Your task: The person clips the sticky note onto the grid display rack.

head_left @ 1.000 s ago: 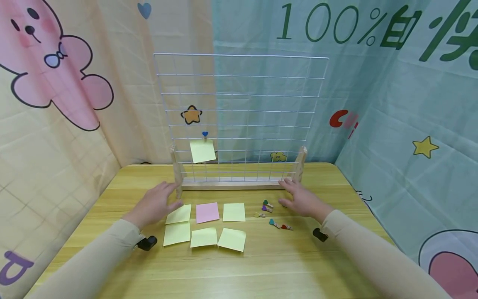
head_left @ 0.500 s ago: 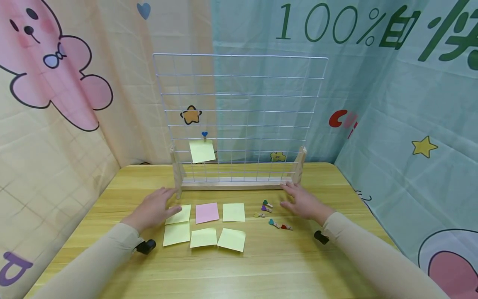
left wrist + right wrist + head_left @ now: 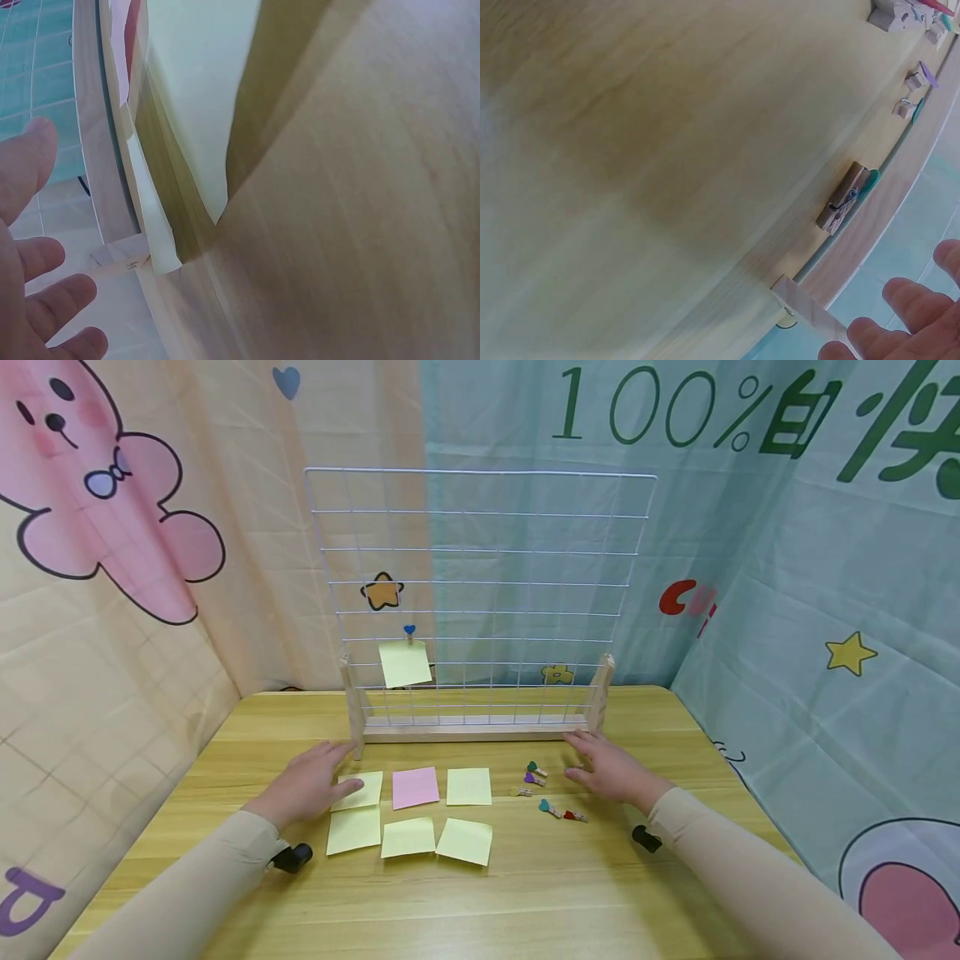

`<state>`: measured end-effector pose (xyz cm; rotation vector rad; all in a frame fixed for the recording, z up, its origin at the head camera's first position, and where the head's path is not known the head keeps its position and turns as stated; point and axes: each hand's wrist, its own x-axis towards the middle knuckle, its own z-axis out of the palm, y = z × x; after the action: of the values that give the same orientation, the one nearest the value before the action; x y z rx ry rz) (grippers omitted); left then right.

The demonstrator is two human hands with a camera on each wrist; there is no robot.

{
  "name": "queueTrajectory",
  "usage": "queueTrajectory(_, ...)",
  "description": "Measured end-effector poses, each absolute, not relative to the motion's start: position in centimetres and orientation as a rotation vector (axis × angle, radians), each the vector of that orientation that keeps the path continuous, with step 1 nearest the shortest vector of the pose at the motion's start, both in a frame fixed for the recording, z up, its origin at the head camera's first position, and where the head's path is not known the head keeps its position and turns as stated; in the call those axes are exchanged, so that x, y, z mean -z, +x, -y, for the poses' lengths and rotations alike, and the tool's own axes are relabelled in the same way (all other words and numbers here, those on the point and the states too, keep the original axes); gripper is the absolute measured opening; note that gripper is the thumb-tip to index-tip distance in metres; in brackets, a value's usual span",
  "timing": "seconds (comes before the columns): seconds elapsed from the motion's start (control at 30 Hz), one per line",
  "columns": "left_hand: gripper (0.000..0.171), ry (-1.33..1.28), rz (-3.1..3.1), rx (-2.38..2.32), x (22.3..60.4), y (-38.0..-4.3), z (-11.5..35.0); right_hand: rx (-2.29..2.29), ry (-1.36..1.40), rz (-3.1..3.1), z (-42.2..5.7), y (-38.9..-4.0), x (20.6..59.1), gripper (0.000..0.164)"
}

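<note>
My left hand [image 3: 306, 785] is spread with relaxed fingers near the left foot of a white wire grid rack [image 3: 480, 553]. Its thumb overlaps the upper left yellow sticky note [image 3: 363, 791]; touching or apart, I cannot tell. My right hand [image 3: 617, 770] has straight, relaxed fingers near the rack's right end and holds nothing. Beside it lie several small wooden clothespins with coloured tops, among them a red one [image 3: 575, 816]. The right wrist view shows a green-topped clothespin [image 3: 847, 199] nearest that hand. A blue heart clothespin [image 3: 409, 630] fixes a yellow note [image 3: 405, 664] to the grid.
A pink sticky note [image 3: 416, 787] lies among several yellow ones on the wooden table [image 3: 480, 910]. The rack has a wooden base bar [image 3: 472, 734] with an upright post at each end. Printed curtains [image 3: 810, 610] surround the table's back and sides.
Both hands have drawn slightly back toward the person, the left thumb sliding a little off the upper left note. Notes, clothespins and rack keep their places.
</note>
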<state>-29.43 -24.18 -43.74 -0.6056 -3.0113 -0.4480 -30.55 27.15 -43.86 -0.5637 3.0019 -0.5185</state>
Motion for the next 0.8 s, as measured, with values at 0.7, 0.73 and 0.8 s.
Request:
queueTrajectory(0.7,0.074,-0.6,3.045,0.429,44.07,-29.38,24.38,0.507,-0.559,-2.959,-27.66,-30.41,44.72,0.067)
queueTrajectory(0.73,0.074,-0.6,3.049,0.428,44.08,-29.41,24.41,0.509,-0.558,-2.96,-27.62,-30.36,44.71,0.066)
queueTrajectory(0.8,0.074,-0.598,3.064,0.422,44.07,-29.45,24.45,0.523,-0.552,-2.954,-27.53,-30.32,44.66,0.064)
